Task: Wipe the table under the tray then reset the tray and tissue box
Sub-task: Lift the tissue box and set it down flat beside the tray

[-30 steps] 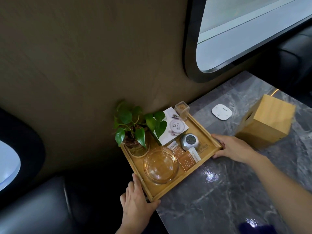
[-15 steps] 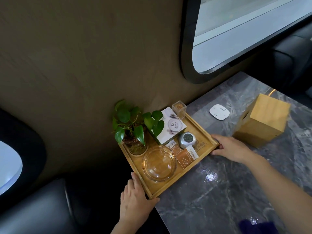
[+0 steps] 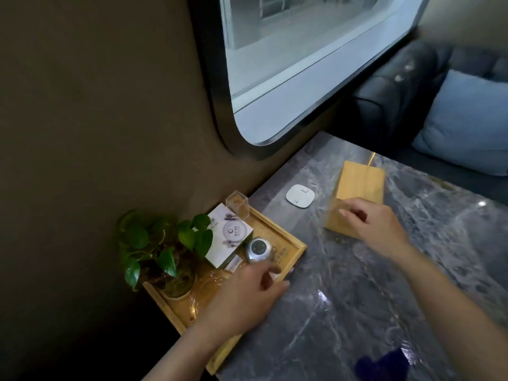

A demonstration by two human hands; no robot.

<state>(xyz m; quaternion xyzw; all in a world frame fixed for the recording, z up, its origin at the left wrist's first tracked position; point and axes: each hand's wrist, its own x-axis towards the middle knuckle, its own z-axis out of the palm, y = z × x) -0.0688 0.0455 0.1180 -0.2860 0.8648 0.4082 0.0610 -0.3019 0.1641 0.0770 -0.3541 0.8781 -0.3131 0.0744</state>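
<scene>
**Hands off the tray's ends**

Both hands have left the tray's (image 3: 295, 247) ends. The right hand (image 3: 378, 231) now reaches the wooden tissue box (image 3: 360, 188), fingers loosely curled at its near face, grip unclear. The left hand (image 3: 247, 298) hovers half-open over the tray, at the table's (image 3: 384, 298) wall-side corner.

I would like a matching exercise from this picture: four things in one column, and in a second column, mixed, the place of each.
Things:
1. potted plant
2. tissue box
3. white square pad
4. blue cushion

Places:
A. on the dark seat beyond the table
B. flat on the marble table, between tray and tissue box
C. in the tray's corner by the wall
D. under the right hand

Pairs: 1-C, 2-D, 3-B, 4-A
</scene>
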